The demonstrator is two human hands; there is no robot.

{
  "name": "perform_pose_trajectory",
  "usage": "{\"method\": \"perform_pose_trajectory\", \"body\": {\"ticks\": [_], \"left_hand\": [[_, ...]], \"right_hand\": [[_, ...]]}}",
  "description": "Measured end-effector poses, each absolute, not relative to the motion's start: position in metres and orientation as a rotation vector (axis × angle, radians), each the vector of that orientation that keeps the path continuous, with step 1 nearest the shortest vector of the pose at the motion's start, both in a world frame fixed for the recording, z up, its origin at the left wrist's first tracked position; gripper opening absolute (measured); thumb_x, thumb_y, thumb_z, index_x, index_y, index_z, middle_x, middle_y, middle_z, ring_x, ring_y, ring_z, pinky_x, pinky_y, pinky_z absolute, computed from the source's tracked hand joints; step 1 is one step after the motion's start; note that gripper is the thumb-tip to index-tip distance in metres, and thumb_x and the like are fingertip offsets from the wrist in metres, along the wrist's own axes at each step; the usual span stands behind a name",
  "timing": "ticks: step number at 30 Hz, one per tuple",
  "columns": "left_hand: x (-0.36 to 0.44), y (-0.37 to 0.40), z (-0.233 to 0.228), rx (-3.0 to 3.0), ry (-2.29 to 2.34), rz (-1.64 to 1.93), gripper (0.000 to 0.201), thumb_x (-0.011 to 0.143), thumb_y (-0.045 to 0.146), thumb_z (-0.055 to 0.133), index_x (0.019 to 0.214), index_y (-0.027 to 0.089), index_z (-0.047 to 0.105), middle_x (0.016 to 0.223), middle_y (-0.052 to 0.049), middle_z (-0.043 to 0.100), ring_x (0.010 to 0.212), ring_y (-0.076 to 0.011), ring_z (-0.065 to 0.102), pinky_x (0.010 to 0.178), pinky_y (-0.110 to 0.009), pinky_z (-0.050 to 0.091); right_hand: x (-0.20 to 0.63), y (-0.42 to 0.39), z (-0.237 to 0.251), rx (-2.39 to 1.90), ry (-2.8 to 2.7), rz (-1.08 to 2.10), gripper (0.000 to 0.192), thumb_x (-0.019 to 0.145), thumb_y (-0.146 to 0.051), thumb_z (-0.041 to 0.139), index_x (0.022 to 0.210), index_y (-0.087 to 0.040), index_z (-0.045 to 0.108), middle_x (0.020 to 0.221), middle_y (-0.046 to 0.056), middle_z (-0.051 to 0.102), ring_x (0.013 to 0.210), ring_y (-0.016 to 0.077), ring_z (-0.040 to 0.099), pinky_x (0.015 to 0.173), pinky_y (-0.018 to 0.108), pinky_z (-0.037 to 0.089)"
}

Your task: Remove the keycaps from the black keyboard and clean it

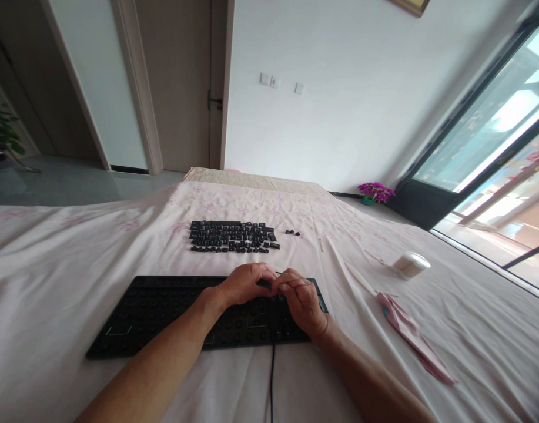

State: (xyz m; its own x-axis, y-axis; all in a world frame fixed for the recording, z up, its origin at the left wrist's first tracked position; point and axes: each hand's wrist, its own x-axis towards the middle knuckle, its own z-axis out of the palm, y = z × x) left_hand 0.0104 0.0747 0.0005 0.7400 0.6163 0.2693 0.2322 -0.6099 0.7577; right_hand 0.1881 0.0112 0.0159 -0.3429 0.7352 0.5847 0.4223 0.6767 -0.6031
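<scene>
Though near keycaps (pixel 229 235), hands (pixel 245 285) at keyboard edge (pixel 174 278), open cloth (pixel 223 264) between

The left hand (pixel 249 284) and right hand (pixel 303 301) are bare; the forearms (pixel 163 355) (tapering in shape) likewise.

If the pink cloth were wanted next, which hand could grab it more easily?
Probably the right hand: it is nearer the pink cloth, which lies off to that side. The left hand, also over the keyboard, would likely have to reach across the right one.
</scene>
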Motion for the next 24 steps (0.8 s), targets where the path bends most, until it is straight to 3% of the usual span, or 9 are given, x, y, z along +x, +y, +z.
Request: {"method": "perform_pose_trajectory", "body": {"ticks": [6, 11, 16, 19, 24], "left_hand": [[0.014, 0.071, 0.002, 2.238, 0.698, 0.682, 0.014, 0.081, 0.035, 0.067, 0.088, 0.024, 0.072, 0.092, 0.002, 0.069, 0.090, -0.0159, 0.061, 0.081, -0.022, 0.042], [0.016, 0.069, 0.003, 2.183, 0.779, 0.727, 0.015, 0.082, 0.030, 0.063, 0.092, 0.024, 0.071, 0.092, 0.002, 0.070, 0.089, -0.0165, 0.063, 0.080, -0.023, 0.043], [0.017, 0.071, -0.001, 1.972, 0.850, 0.844, 0.041, 0.073, 0.013, 0.062, 0.113, 0.022, 0.063, 0.094, 0.001, 0.071, 0.089, -0.0166, 0.065, 0.083, -0.026, 0.048], [0.019, 0.073, -0.003, 1.805, 0.838, 0.972, 0.047, 0.072, 0.009, 0.059, 0.117, 0.019, 0.059, 0.092, -0.001, 0.070, 0.086, -0.0158, 0.066, 0.084, -0.027, 0.050], [0.020, 0.072, -0.002, 1.642, 0.823, 1.087, 0.049, 0.074, 0.011, 0.063, 0.121, 0.019, 0.055, 0.093, -0.003, 0.067, 0.084, -0.0160, 0.067, 0.082, -0.030, 0.053]], "right_hand": [[0.190, 0.008, 0.016, -0.882, -1.931, 0.368, 0.025, 0.093, -0.018, 0.041, 0.080, -0.021, 0.062, 0.074, 0.004, 0.062, 0.070, 0.0169, 0.058, 0.069, 0.031, 0.047], [0.190, 0.008, 0.017, -0.869, -1.958, 0.275, 0.025, 0.093, -0.017, 0.041, 0.084, -0.021, 0.063, 0.075, 0.004, 0.063, 0.072, 0.0169, 0.058, 0.070, 0.031, 0.047], [0.191, 0.009, 0.019, -0.905, -1.953, 0.034, 0.024, 0.092, -0.013, 0.043, 0.100, -0.022, 0.064, 0.087, 0.004, 0.068, 0.086, 0.0187, 0.059, 0.079, 0.034, 0.047], [0.193, 0.013, 0.021, -1.020, -2.003, -0.102, 0.031, 0.092, -0.010, 0.041, 0.114, -0.022, 0.060, 0.095, 0.005, 0.069, 0.100, 0.0221, 0.055, 0.088, 0.038, 0.044], [0.193, 0.022, 0.028, -1.288, -2.155, 0.002, 0.030, 0.095, -0.016, 0.041, 0.114, -0.025, 0.062, 0.095, 0.004, 0.068, 0.087, 0.0200, 0.059, 0.078, 0.032, 0.046]]}}
